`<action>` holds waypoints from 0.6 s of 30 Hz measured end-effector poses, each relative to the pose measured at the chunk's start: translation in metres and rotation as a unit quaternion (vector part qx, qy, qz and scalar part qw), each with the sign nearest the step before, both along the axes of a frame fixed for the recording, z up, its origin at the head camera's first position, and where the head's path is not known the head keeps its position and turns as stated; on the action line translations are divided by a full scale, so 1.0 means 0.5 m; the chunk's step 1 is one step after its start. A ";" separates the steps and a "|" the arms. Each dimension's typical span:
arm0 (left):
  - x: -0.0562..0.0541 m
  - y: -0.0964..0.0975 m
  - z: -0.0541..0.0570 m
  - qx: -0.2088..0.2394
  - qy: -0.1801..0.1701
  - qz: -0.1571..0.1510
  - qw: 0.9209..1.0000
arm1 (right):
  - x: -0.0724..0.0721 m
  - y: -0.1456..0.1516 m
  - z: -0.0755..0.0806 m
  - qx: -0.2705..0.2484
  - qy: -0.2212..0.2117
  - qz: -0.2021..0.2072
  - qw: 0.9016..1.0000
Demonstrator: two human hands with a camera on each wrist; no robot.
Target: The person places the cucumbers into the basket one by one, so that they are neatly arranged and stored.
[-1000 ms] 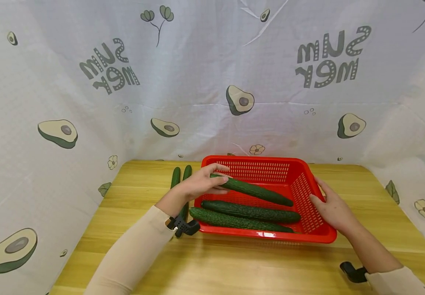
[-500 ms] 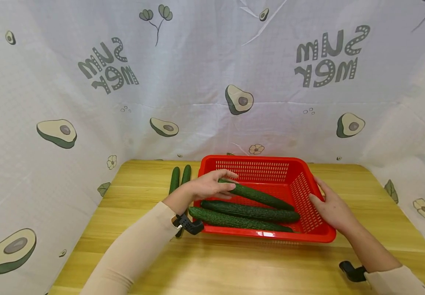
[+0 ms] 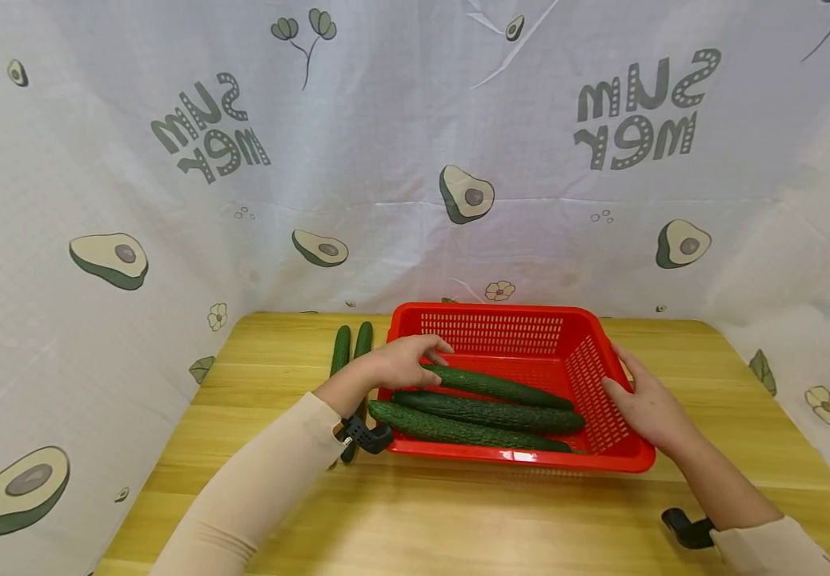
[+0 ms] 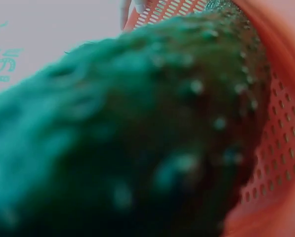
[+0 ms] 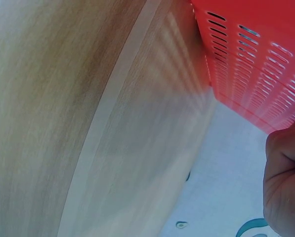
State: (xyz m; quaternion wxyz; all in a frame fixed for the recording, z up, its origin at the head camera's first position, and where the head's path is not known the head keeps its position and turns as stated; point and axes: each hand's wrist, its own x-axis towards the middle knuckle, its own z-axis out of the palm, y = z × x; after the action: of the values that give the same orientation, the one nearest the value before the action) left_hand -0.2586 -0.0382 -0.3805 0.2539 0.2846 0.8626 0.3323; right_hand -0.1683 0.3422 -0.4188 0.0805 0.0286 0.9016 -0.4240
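Observation:
A red plastic basket with slotted walls holds three long dark green cucumbers. The rear cucumber lies slanted on the basket floor, its left end at my left hand. That hand reaches over the left rim, thumb and fingers spread apart around this end. In front lie the middle cucumber and the front cucumber, whose left end rests up on the rim. A bumpy cucumber fills the left wrist view, close and blurred. My right hand grips the basket's right rim, thumb inside.
Two more cucumbers, a left one and a right one, lie on the wooden table left of the basket, partly hidden by my left arm. A white curtain with avocado prints hangs behind and at the sides.
My left hand has lowered the rear cucumber onto the basket floor, and its fingers have loosened from it. The right hand stays on the rim.

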 end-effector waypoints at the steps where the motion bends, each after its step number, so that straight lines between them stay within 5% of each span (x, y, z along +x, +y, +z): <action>1: 0.000 0.000 -0.001 -0.006 0.004 -0.004 1.000 | 0.000 0.000 -0.001 -0.001 0.002 0.001 1.000; 18: 0.007 0.007 0.005 -0.072 0.054 -0.030 0.995 | 0.001 0.000 -0.004 -0.018 -0.002 0.002 1.000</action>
State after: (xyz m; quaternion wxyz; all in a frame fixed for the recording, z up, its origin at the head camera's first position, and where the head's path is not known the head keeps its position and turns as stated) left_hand -0.2550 -0.0345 -0.3782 0.2366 0.3090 0.8879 0.2451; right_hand -0.1678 0.3423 -0.4208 0.0838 0.0268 0.8939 -0.4395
